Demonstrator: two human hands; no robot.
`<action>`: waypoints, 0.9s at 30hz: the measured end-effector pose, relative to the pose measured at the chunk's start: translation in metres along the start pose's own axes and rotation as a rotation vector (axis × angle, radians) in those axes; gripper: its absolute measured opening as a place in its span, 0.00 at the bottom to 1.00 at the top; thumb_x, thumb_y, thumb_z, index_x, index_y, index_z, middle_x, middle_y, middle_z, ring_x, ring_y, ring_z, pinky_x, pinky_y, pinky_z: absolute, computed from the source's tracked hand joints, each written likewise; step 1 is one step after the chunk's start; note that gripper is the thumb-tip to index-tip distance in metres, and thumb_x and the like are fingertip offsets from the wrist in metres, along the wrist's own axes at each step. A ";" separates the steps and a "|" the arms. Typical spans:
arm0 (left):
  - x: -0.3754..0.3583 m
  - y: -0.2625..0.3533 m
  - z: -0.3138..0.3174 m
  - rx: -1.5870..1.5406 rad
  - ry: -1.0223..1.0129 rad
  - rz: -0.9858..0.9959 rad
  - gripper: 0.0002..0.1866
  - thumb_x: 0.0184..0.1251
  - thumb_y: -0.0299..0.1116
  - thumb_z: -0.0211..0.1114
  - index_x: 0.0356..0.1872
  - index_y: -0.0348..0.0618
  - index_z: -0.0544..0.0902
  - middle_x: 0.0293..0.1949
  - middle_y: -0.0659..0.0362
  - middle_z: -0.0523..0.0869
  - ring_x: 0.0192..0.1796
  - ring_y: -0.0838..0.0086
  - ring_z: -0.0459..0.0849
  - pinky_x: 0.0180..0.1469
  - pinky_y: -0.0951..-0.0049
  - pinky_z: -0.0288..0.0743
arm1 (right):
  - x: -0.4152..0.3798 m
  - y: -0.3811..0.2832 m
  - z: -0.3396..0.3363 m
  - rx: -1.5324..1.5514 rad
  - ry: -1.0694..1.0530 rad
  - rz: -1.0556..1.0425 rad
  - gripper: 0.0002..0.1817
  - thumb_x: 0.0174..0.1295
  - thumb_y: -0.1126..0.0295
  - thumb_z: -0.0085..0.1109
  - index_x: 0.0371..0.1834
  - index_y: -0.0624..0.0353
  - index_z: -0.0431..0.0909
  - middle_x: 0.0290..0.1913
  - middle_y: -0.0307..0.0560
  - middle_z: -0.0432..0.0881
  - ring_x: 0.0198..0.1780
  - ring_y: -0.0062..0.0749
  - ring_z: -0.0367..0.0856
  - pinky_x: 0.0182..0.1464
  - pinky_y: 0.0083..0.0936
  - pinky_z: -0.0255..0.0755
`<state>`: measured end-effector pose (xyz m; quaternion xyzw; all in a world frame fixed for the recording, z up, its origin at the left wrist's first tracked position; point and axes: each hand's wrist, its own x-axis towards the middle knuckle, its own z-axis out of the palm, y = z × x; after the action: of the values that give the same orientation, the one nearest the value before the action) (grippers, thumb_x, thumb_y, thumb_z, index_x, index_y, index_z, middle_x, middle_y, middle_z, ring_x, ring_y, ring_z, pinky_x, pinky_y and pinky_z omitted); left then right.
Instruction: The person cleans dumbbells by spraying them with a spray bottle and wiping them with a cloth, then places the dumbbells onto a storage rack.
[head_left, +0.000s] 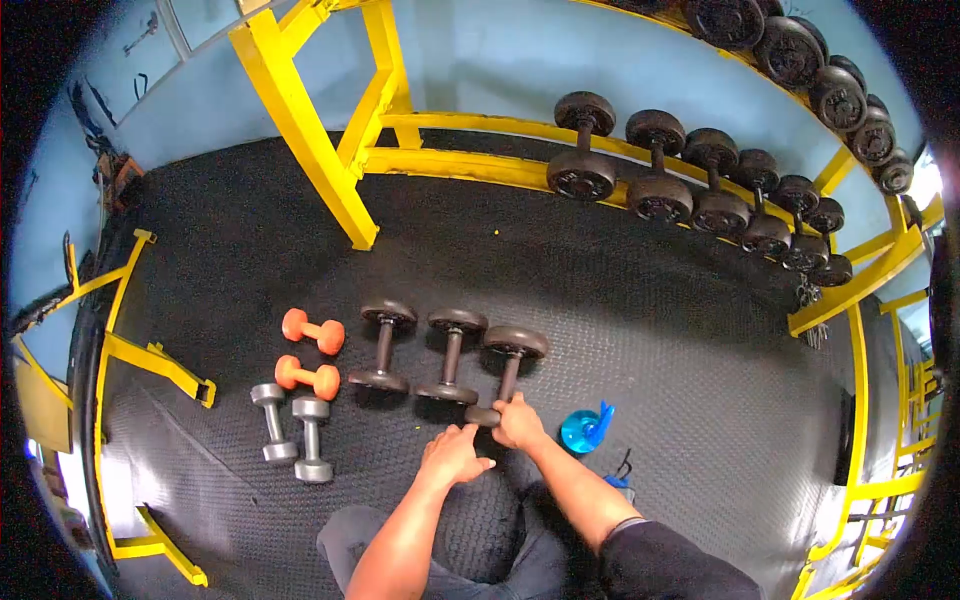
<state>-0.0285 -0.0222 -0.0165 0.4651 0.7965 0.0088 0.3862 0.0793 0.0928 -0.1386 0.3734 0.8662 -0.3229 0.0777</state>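
Note:
My right hand (518, 424) is closed around the near end of a black dumbbell (513, 343), its fingers at the handle just above the near plate. Beside it, my left hand (455, 458) is open, thumb held apart and fingertips right at that dumbbell's near plate. To the left, a second black dumbbell (452, 357) and a third black dumbbell (385, 345) lie lengthwise on the mat in the same row. Farther left are two orange dumbbells (313, 331), with two grey dumbbells (312, 440) below them.
A blue bottle (578, 432) stands on the black rubber mat (690, 400) right of my right hand, near a small blue item (620, 485) with a strap. Ahead, a yellow rack (460, 165) carries several black dumbbells (658, 165). Another yellow frame (150, 360) stands at left.

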 end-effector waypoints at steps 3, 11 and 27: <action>0.002 0.001 -0.003 0.026 -0.007 -0.048 0.40 0.49 0.47 0.73 0.63 0.42 0.69 0.56 0.43 0.76 0.59 0.50 0.76 0.59 0.55 0.71 | -0.010 0.000 -0.005 0.041 -0.035 0.068 0.27 0.44 0.70 0.61 0.54 0.50 0.77 0.50 0.63 0.73 0.47 0.60 0.79 0.52 0.45 0.75; 0.008 -0.032 0.000 -0.152 -0.173 0.008 0.60 0.31 0.61 0.78 0.68 0.39 0.63 0.63 0.41 0.70 0.65 0.52 0.70 0.66 0.60 0.65 | -0.067 -0.013 -0.047 0.209 -0.141 0.106 0.23 0.35 0.65 0.62 0.40 0.57 0.82 0.38 0.58 0.84 0.40 0.52 0.83 0.45 0.41 0.76; -0.024 -0.033 0.051 -0.346 -0.170 0.243 0.66 0.29 0.46 0.83 0.72 0.38 0.51 0.64 0.42 0.70 0.68 0.57 0.68 0.69 0.67 0.61 | -0.175 0.004 0.012 1.307 -0.132 0.430 0.22 0.50 0.75 0.62 0.51 0.68 0.73 0.39 0.50 0.82 0.38 0.36 0.82 0.38 0.33 0.80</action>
<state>-0.0138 -0.0765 -0.0500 0.4834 0.6860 0.1526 0.5220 0.2045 -0.0168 -0.0844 0.4866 0.3941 -0.7782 -0.0484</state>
